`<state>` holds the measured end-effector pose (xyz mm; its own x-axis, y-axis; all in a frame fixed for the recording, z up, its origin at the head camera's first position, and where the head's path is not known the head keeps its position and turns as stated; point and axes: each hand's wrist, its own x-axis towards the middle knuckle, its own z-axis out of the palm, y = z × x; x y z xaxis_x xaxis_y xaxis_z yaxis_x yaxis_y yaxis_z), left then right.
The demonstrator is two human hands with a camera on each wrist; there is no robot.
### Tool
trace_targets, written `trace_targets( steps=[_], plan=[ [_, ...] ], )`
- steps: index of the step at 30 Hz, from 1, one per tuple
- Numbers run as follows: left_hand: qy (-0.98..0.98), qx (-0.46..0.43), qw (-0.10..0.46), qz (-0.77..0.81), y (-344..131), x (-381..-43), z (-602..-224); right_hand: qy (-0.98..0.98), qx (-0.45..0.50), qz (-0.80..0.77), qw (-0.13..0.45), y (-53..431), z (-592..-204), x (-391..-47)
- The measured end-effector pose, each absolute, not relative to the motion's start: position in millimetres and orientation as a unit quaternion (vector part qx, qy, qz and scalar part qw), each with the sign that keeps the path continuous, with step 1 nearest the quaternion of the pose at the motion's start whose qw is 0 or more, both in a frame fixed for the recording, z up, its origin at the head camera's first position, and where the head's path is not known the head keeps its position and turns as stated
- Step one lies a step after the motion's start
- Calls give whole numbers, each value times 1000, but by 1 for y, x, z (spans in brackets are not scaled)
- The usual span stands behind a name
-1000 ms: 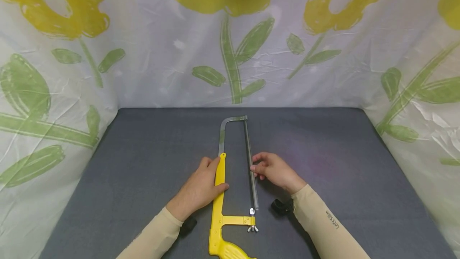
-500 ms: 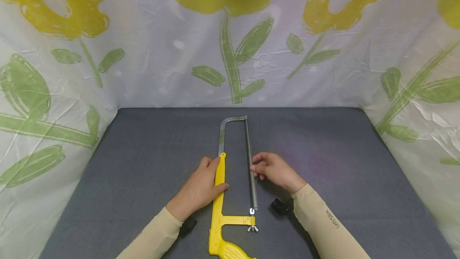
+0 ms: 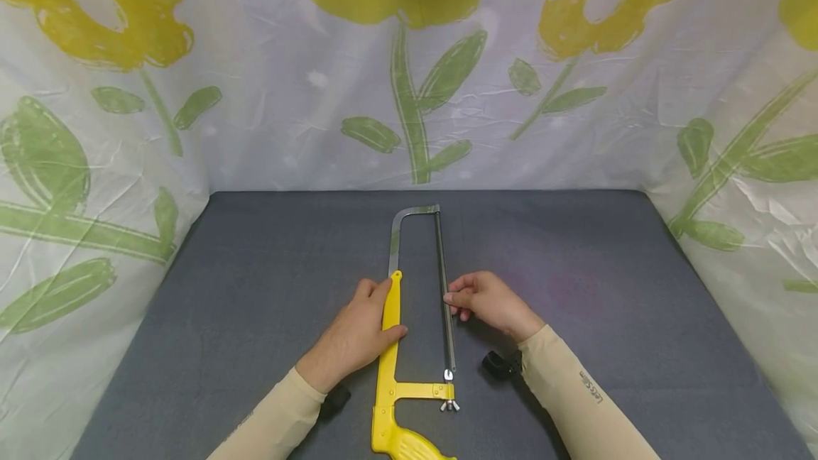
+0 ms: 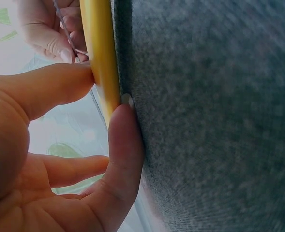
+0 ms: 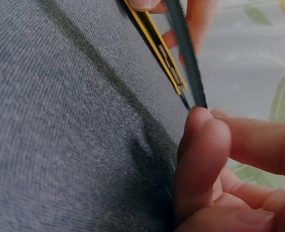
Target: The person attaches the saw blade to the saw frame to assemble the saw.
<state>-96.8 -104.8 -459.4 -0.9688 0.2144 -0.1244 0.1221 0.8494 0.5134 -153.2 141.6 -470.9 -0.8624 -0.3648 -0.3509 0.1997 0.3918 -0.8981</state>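
Observation:
A hacksaw frame [image 3: 387,368] lies on the grey cloth, its yellow handle toward the person and its silver bow [image 3: 395,240] pointing away. My left hand [image 3: 354,332] grips the yellow bar, thumb and fingers on either side of it, as the left wrist view also shows. Between thumb and fingertips my right hand [image 3: 488,304] pinches a thin saw blade [image 3: 442,254] about midway. Small teeth line the blade's edge in the right wrist view [image 5: 188,53]. The blade's far end meets the bow's tip; its near end sits right by the metal blade holder [image 3: 449,376].
A wing nut [image 3: 450,407] sticks out below the short yellow arm [image 3: 422,391] of the frame. Dark grey cloth [image 3: 255,268] covers the table. Flower-printed curtains [image 3: 275,91] stand behind it and at both sides. A black wrist camera [image 3: 501,366] hangs under the right wrist.
The blade's near end has shifted slightly left and up, closer in line with the holder. The right fingertips moved a little with it; the left hand and frame stay put.

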Motion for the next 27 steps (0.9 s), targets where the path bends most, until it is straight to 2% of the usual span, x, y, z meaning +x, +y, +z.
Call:
trace_targets(
  steps=[12, 27],
  plan=[
    [957, 88, 99, 258, -105, -98, -460, 813, -40, -523, 251, 139, -471, -151],
    [957, 82, 110, 256, -104, -96, -456, 857, -37, -468, 213, 134, -469, -144]
  ],
)
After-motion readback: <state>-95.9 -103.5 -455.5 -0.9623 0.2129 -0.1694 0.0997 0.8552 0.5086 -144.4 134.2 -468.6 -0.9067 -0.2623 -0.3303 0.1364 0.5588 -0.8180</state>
